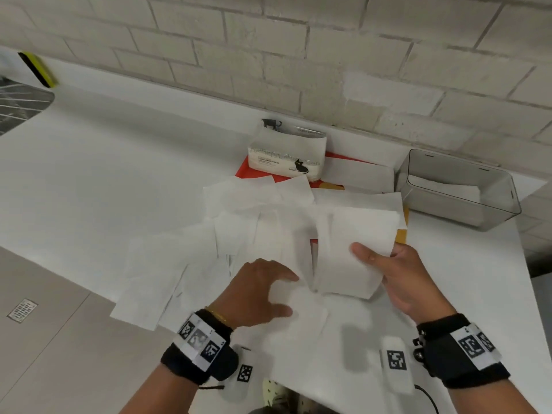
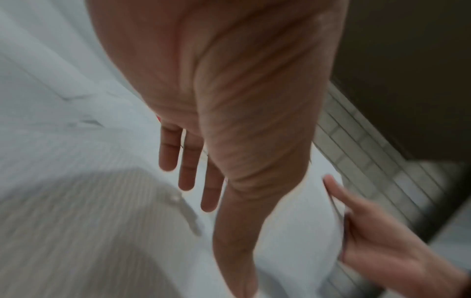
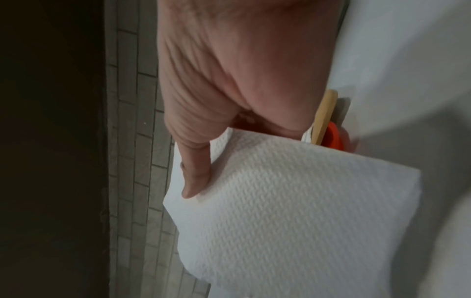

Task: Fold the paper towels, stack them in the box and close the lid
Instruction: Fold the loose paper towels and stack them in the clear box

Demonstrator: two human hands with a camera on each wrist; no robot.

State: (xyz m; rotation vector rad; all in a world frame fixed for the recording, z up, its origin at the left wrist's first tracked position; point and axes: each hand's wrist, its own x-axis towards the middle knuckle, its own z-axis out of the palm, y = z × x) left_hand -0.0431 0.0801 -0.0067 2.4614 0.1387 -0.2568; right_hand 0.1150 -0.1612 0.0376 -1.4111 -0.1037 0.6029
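Note:
My right hand (image 1: pixel 377 259) pinches a folded white paper towel (image 1: pixel 352 252) by its right edge, thumb on top, and holds it above the pile. The right wrist view shows the thumb (image 3: pixel 196 177) pressed on that folded towel (image 3: pixel 293 211). My left hand (image 1: pixel 263 291) lies with relaxed fingers (image 2: pixel 188 171) on the several loose unfolded towels (image 1: pixel 167 273) spread over the counter. A clear grey box (image 1: pixel 507 186) stands open at the back right, with folded towels (image 1: pixel 445 189) in it.
A paper towel pack (image 1: pixel 286 153) sits on a red tray (image 1: pixel 243 170) by the brick wall. A wooden board edge (image 1: pixel 401 236) shows under the towels. A sink rack (image 1: pixel 18 106) and a yellow sponge (image 1: pixel 38 70) are far left. The counter edge runs diagonally at front left.

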